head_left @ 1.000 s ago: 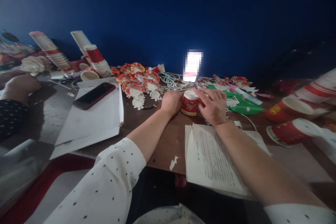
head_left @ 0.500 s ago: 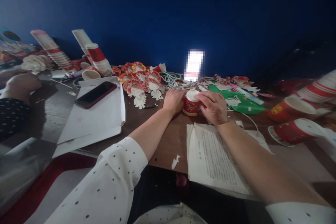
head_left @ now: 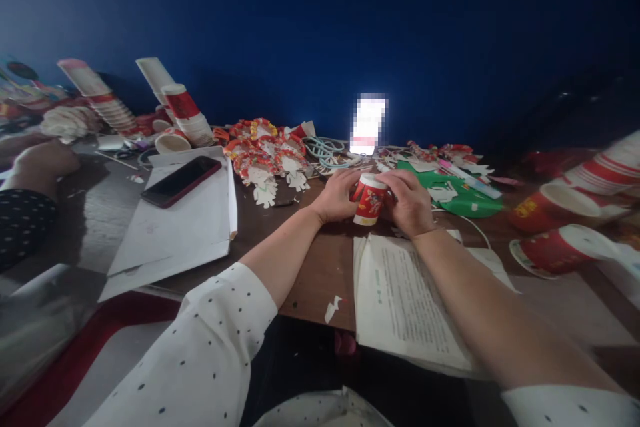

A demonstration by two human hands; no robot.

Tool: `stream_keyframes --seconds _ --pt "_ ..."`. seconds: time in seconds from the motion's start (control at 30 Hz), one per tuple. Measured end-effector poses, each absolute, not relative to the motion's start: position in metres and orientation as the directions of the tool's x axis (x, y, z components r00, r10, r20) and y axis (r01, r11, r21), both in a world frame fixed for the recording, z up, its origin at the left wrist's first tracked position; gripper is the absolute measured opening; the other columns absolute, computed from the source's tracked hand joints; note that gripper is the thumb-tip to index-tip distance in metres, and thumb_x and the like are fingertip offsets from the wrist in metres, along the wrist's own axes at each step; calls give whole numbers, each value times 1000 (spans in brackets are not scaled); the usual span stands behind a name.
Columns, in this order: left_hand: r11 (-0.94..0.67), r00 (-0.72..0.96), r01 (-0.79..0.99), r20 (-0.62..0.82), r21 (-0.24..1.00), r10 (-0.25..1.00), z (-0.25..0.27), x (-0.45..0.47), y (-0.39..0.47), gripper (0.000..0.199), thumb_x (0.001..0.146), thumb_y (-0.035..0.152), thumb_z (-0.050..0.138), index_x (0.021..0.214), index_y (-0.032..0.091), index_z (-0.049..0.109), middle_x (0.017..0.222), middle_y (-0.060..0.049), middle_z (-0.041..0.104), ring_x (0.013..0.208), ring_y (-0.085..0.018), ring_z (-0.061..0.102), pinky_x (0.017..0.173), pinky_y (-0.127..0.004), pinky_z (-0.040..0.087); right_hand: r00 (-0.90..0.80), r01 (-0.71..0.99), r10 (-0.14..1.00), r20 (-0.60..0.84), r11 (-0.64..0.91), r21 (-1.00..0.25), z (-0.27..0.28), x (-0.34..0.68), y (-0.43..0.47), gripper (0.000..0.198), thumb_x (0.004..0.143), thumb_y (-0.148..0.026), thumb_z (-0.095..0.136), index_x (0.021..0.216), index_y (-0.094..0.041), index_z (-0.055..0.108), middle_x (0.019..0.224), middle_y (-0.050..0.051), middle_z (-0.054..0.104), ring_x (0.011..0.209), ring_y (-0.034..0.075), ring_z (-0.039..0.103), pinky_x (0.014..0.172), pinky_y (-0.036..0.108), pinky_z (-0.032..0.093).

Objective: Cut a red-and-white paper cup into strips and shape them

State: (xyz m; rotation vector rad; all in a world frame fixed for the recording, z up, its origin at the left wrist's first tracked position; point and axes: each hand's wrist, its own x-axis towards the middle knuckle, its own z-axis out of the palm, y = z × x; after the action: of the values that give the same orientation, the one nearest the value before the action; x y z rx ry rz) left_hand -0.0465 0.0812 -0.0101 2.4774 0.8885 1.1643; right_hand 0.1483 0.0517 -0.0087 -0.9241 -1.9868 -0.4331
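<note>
A red and white paper cup [head_left: 371,201] is between my two hands on the brown table [head_left: 320,267], tilted, with its white end up. My left hand [head_left: 339,196] curls round its left side, the fingers partly behind it. My right hand [head_left: 407,200] grips it from the right, fingertips near the upper end. Beyond the hands a bright phone screen [head_left: 369,125] stands upright, its picture blurred out. Just below the right hand lies a printed booklet [head_left: 410,307].
Left are a dark phone [head_left: 182,181] on white paper [head_left: 175,240], stacked cups [head_left: 187,113] and red-yellow paper crafts [head_left: 265,147]. Green paper [head_left: 463,197] with cut scraps lies right, near more cups [head_left: 555,207]. Another person's hand [head_left: 45,163] rests at the far left.
The cup has been tilted and raised slightly, so more of its printed side shows. My left hand has shifted a little right and opened round its side; the right hand stays on it.
</note>
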Motion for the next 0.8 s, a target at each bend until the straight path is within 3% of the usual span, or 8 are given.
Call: stream_keyframes --seconds 0.13,0.37,0.6,0.8 --pt "-755 426 462 630 465 649 -12 -47 81 38 74 17 61 112 17 66 112 -10 69 109 -23 59 99 -39 43 -353 724 400 846 689 -24 -9 149 55 27 86 -17 59 112 -23 66 104 7 68 97 20 64 86 33 53" --pt "-635 322 518 556 573 766 -10 -47 77 40 73 7 55 108 19 70 105 -7 72 99 -22 63 90 -34 48 -363 741 446 818 670 -37 -10 149 56 26 89 -13 54 108 -24 68 106 6 70 101 20 64 89 35 52" --pt "-543 212 382 501 748 839 -21 -32 89 32 71 4 51 90 16 73 85 -4 73 81 -19 65 77 -32 52 -362 728 453 815 683 -56 -10 146 57 24 88 -15 56 109 -22 67 106 7 70 102 19 64 91 33 53" --pt "-706 301 127 651 696 696 -24 -31 101 34 72 8 57 102 15 70 106 -9 72 101 -20 64 94 -36 48 -350 728 451 821 683 -65 -10 146 59 24 89 -15 55 108 -22 68 106 7 70 101 19 64 91 32 52"
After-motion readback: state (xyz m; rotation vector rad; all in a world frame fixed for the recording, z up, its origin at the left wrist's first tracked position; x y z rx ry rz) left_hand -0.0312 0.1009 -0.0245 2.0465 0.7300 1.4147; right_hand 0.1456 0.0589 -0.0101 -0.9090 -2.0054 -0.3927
